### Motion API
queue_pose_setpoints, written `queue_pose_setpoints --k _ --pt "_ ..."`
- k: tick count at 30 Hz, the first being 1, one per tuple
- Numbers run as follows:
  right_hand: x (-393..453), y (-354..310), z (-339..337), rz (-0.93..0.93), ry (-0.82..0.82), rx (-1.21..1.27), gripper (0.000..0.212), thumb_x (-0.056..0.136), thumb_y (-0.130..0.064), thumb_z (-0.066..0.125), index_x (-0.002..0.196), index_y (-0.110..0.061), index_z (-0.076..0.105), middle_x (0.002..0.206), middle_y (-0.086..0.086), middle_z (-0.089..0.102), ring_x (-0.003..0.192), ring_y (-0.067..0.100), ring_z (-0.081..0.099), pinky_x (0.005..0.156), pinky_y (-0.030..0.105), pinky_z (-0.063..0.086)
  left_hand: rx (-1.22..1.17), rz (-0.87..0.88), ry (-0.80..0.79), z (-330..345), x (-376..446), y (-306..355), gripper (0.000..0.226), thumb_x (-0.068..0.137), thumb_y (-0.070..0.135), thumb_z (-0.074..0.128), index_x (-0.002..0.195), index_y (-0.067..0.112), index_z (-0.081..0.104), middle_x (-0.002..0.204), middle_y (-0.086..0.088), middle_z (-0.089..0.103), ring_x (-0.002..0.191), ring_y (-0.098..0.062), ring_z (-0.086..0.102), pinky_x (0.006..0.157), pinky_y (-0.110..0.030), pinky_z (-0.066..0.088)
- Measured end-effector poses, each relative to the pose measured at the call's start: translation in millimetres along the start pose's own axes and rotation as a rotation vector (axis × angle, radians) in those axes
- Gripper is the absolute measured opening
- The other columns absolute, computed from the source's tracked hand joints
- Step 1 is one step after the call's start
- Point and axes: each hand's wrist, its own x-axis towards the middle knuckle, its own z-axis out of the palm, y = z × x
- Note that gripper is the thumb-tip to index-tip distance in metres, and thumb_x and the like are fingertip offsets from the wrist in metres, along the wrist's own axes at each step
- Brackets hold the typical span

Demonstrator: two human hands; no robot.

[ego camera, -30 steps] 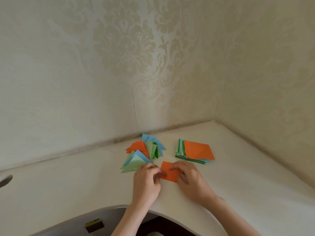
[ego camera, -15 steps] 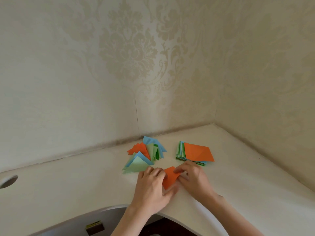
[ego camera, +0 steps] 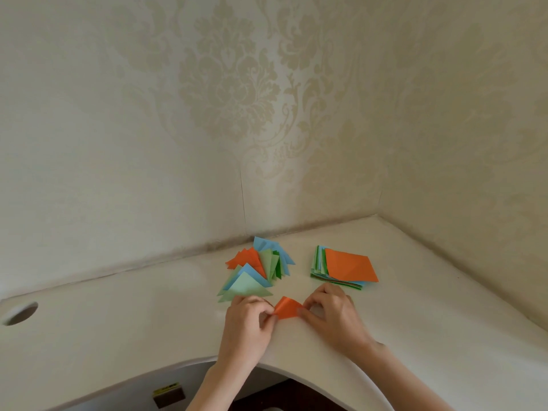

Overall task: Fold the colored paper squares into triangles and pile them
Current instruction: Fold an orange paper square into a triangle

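Both hands pinch folded orange paper sheet [ego camera: 287, 311]
Left hand [ego camera: 247, 321] fingers grip its left corner, right hand [ego camera: 333, 317] its right edge, on cream desk [ego camera: 133, 327].

Orange paper [ego camera: 287, 311]; cream damask wallpaper [ego camera: 231, 93]

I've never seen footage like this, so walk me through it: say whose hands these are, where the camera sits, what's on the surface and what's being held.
There is no machine here: a person wears a wide-angle camera on the head, looking down at their own bare hands. The left hand and right hand pinch an orange paper between them, partly folded. On the pale table, a pile of folded triangles lies beyond the left hand, and a stack of unfolded squares, orange on top, beyond the right.
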Motion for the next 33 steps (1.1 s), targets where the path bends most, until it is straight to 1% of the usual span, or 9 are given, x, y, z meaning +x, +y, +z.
queue_pose_setpoints --k 3,7,14,18,23,27,28,31,33 --pt "1 -3 5 0.053 0.024 -0.016 0.025 0.083 -0.049 0.066 0.081 -0.024 0.070 0.090 -0.012 0.053 0.092 0.010 0.051 0.084 0.032 0.043 -0.033 -0.049 0.003 2 -1 6 0.010 0.081 0.021 0.071 0.086 0.027 0.066 0.083 0.019 0.061 0.086 -0.004 0.049 0.069 -0.008 0.034" --pt "1 -8 8 0.111 0.050 -0.052 0.030 0.080 -0.054 0.066 0.078 -0.024 0.069 0.089 -0.012 0.052 0.095 0.010 0.050 0.083 0.030 0.037 -0.045 -0.084 0.063 9 2 15 0.018 0.083 0.021 0.069 0.097 0.026 0.059 0.080 0.016 0.055 0.084 -0.007 0.049 0.068 -0.015 0.041" --pt "4 -15 9 0.190 0.035 -0.125 0.034 0.077 -0.066 0.061 0.073 -0.033 0.055 0.089 -0.014 0.050 0.095 0.008 0.047 0.079 0.026 0.030 -0.034 -0.110 0.110 16 7 21 0.020 0.081 0.028 0.074 0.095 0.023 0.062 0.075 0.013 0.052 0.081 -0.011 0.047 0.070 -0.025 0.045" --pt "6 -10 8 0.191 0.013 -0.067 0.030 0.077 -0.061 0.064 0.086 -0.035 0.052 0.092 -0.016 0.052 0.093 0.006 0.047 0.078 0.027 0.032 -0.083 -0.124 0.077 15 7 15 0.018 0.083 0.022 0.072 0.097 0.024 0.061 0.079 0.016 0.049 0.083 -0.010 0.052 0.073 -0.026 0.049" --pt "10 -4 1 0.213 -0.062 0.054 0.025 0.076 -0.042 0.074 0.087 -0.034 0.054 0.088 -0.016 0.055 0.082 0.002 0.048 0.081 0.027 0.043 -0.129 -0.137 0.052 10 8 7 0.017 0.082 0.013 0.072 0.093 0.023 0.063 0.083 0.013 0.055 0.080 -0.005 0.054 0.068 -0.011 0.041" --pt "10 -1 -5 0.225 -0.096 0.153 0.023 0.077 -0.028 0.077 0.086 -0.029 0.056 0.086 -0.014 0.056 0.077 0.004 0.049 0.068 0.011 0.039 -0.189 -0.124 0.037 2 9 4 0.020 0.080 0.001 0.069 0.087 0.020 0.068 0.078 0.014 0.061 0.074 -0.001 0.058 0.067 -0.008 0.043" --pt "9 0 -6 0.223 -0.093 0.157 0.022 0.077 -0.027 0.077 0.086 -0.029 0.056 0.086 -0.014 0.056 0.077 0.003 0.048 0.067 0.011 0.038 -0.204 -0.123 0.035 0 8 4 0.021 0.080 -0.001 0.069 0.085 0.020 0.069 0.077 0.015 0.062 0.075 0.000 0.059 0.067 -0.008 0.044" --pt "7 0 -3 0.209 -0.071 0.148 0.020 0.079 -0.027 0.075 0.086 -0.030 0.056 0.086 -0.015 0.056 0.078 0.004 0.048 0.070 0.014 0.039 -0.207 -0.128 0.024 -3 6 3 0.025 0.082 -0.003 0.066 0.087 0.021 0.071 0.080 0.015 0.065 0.077 0.001 0.060 0.071 -0.010 0.047" --pt "7 0 -1 0.190 -0.063 0.126 0.020 0.080 -0.028 0.074 0.085 -0.031 0.056 0.086 -0.016 0.055 0.080 0.004 0.048 0.074 0.018 0.041 -0.134 -0.114 0.018 -2 5 4 0.028 0.085 -0.005 0.061 0.094 0.019 0.071 0.087 0.013 0.065 0.080 0.000 0.060 0.074 -0.016 0.049"
